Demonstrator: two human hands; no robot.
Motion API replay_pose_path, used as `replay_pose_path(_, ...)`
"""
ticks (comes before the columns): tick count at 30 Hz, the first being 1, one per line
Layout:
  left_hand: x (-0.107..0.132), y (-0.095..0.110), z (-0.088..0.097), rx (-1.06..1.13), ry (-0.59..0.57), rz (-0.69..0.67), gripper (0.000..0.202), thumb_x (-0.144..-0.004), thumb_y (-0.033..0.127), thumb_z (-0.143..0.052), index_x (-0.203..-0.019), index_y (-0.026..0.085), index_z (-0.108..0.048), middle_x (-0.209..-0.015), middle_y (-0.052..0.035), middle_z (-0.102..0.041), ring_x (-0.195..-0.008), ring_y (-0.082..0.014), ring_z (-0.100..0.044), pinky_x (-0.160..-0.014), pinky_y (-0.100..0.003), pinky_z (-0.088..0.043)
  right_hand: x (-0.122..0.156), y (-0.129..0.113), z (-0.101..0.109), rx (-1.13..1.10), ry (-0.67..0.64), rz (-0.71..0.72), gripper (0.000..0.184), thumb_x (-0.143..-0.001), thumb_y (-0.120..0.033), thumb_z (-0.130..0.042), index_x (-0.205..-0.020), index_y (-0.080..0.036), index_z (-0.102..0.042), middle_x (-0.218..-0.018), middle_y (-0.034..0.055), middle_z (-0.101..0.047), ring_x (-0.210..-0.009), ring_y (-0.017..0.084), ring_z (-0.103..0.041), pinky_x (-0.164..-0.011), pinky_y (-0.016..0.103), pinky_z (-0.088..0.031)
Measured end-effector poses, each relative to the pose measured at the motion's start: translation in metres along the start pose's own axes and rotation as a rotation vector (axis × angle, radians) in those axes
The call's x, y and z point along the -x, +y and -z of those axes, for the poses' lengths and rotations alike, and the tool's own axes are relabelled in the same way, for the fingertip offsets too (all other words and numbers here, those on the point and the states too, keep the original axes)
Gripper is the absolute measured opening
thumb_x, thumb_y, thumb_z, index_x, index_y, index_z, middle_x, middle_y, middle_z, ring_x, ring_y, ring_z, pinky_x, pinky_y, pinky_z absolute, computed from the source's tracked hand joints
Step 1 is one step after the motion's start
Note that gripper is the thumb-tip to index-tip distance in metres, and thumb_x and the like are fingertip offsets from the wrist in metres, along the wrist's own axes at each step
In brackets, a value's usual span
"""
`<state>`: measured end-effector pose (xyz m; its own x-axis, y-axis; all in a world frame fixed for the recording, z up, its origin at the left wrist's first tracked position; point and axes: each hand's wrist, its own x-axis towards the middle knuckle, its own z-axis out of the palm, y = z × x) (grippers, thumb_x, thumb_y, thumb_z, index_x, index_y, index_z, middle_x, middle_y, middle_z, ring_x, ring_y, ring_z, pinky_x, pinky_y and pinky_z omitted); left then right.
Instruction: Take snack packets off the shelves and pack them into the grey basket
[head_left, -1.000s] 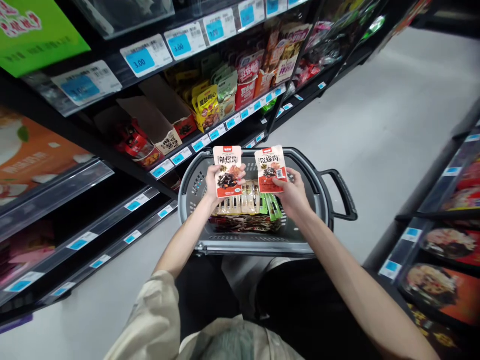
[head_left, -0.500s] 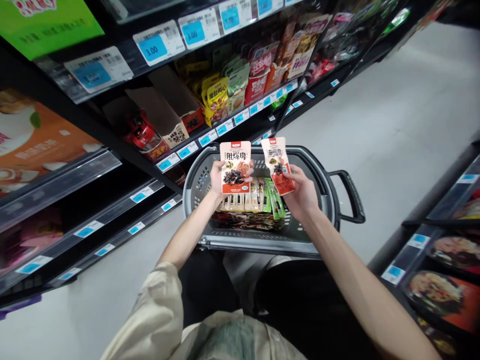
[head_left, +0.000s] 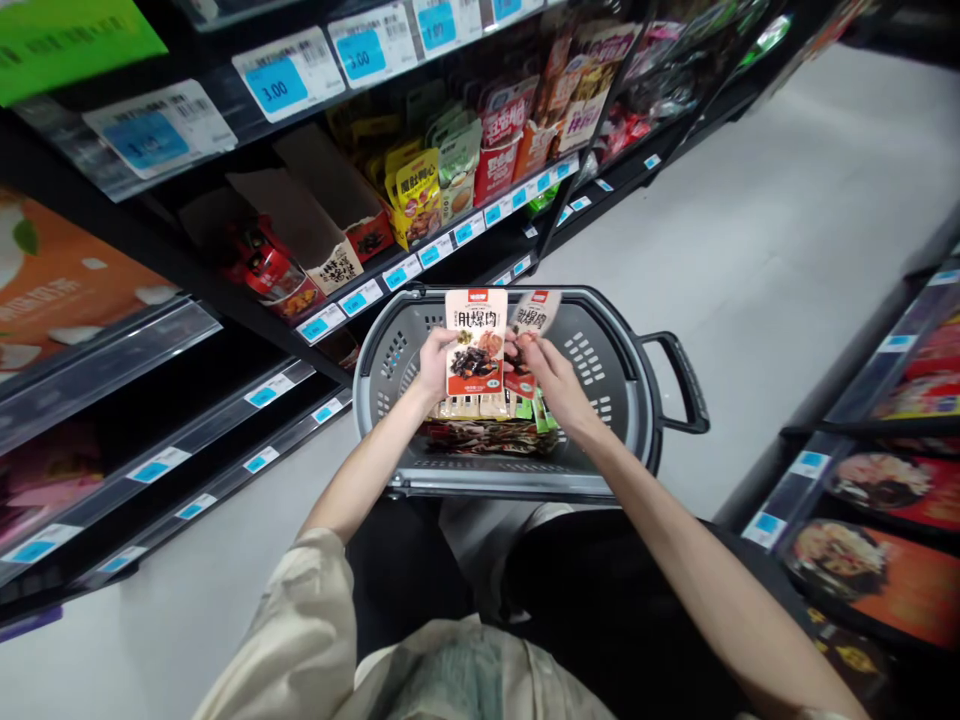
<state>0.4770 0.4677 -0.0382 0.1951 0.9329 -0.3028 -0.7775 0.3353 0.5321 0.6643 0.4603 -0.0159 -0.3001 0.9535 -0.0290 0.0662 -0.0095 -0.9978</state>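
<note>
My left hand [head_left: 436,362] grips a white-and-red snack packet [head_left: 475,345] by its left edge, its printed front facing me. Close beside it, my right hand [head_left: 551,375] is closed on a second packet of the same print [head_left: 534,312], which is slightly blurred and partly behind my fingers. Both packets are held above a grey shopping basket [head_left: 622,420] with a perforated wall. Inside the basket lies a row of similar packets [head_left: 487,440], with a few green ones [head_left: 544,412] at the right end; the held packets hide part of them.
On the left stands a shelf with price tags [head_left: 360,298], yellow pouches [head_left: 416,195], red pouches [head_left: 499,150] and opened display cartons [head_left: 337,262]. The basket's black handle [head_left: 686,385] sticks out to the right. Another shelf [head_left: 814,465] with packaged food borders the right side.
My right hand has moved left with its packet, bringing it up against the packet in my left hand. The whole view has shifted slightly.
</note>
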Motion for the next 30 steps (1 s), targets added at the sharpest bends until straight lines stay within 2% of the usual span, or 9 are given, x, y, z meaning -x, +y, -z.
replay_pose_path(3, 0.0, -0.004, 0.0, -0.021, -0.012, 0.03, 0.062, -0.069, 0.036, -0.05, -0.122, 0.01, -0.065, -0.113, -0.012, -0.078, -0.113, -0.0394, -0.071, -0.101, -0.053, -0.054, -0.001, -0.002, -0.002, -0.118, -0.01, -0.039, 0.051, -0.089, -0.072, -0.06, -0.11, -0.026, -0.066, -0.111, 0.0071, -0.072, -0.104, 0.025, -0.069, -0.09, 0.042, -0.059)
replay_pose_path(6, 0.002, -0.004, 0.0, -0.023, -0.02, 0.021, 0.062, -0.069, 0.039, -0.051, -0.122, 0.011, -0.065, -0.108, -0.0137, -0.078, -0.106, -0.0394, -0.072, -0.094, -0.053, -0.057, -0.007, -0.007, 0.008, -0.115, 0.069, -0.038, 0.052, -0.092, -0.073, -0.053, -0.111, -0.026, -0.067, -0.107, 0.0076, -0.074, -0.103, 0.027, -0.071, -0.089, 0.046, -0.06)
replay_pose_path(9, 0.004, -0.001, -0.005, -0.003, -0.023, -0.014, 0.062, -0.071, 0.043, -0.049, -0.122, 0.011, -0.064, -0.103, -0.0158, -0.076, -0.099, -0.0381, -0.074, -0.084, -0.051, -0.06, -0.014, -0.015, 0.024, -0.113, 0.182, 0.022, 0.054, -0.088, -0.073, -0.059, -0.117, -0.028, -0.064, -0.118, 0.0072, -0.074, -0.111, 0.027, -0.07, -0.094, 0.047, -0.059)
replay_pose_path(12, 0.005, 0.003, -0.013, 0.019, -0.026, -0.039, 0.061, -0.074, 0.043, -0.045, -0.123, 0.011, -0.062, -0.099, -0.0161, -0.075, -0.094, -0.0364, -0.074, -0.077, -0.05, -0.061, -0.017, -0.021, 0.035, -0.112, 0.215, 0.067, 0.058, -0.085, -0.076, -0.061, -0.12, -0.029, -0.063, -0.131, 0.0075, -0.071, -0.121, 0.028, -0.067, -0.1, 0.045, -0.058)
replay_pose_path(16, 0.008, 0.007, -0.02, 0.03, -0.022, -0.059, 0.06, -0.075, 0.044, -0.045, -0.123, 0.012, -0.062, -0.101, -0.0165, -0.074, -0.093, -0.0362, -0.073, -0.074, -0.05, -0.061, -0.018, -0.021, 0.036, -0.152, 0.216, 0.068, 0.058, -0.083, -0.076, -0.065, -0.118, -0.03, -0.064, -0.134, 0.0065, -0.07, -0.127, 0.029, -0.064, -0.105, 0.046, -0.056)
replay_pose_path(24, 0.004, 0.011, -0.009, 0.056, -0.008, -0.106, 0.06, -0.078, 0.048, -0.048, -0.127, 0.017, -0.06, -0.107, -0.0162, -0.072, -0.095, -0.0342, -0.072, -0.072, -0.049, -0.061, -0.019, -0.019, 0.03, -0.297, 0.171, 0.067, 0.048, -0.081, -0.066, -0.075, -0.111, -0.029, -0.067, -0.126, 0.0045, -0.074, -0.121, 0.028, -0.068, -0.109, 0.049, -0.053)
replay_pose_path(30, 0.006, 0.012, -0.012, 0.064, -0.001, -0.096, 0.061, -0.079, 0.051, -0.048, -0.127, 0.016, -0.059, -0.111, -0.0179, -0.071, -0.098, -0.0354, -0.071, -0.072, -0.048, -0.061, -0.019, -0.016, 0.028, -0.274, 0.145, 0.058, 0.046, -0.082, -0.066, -0.074, -0.111, -0.03, -0.068, -0.123, 0.0042, -0.075, -0.12, 0.028, -0.068, -0.111, 0.051, -0.051)
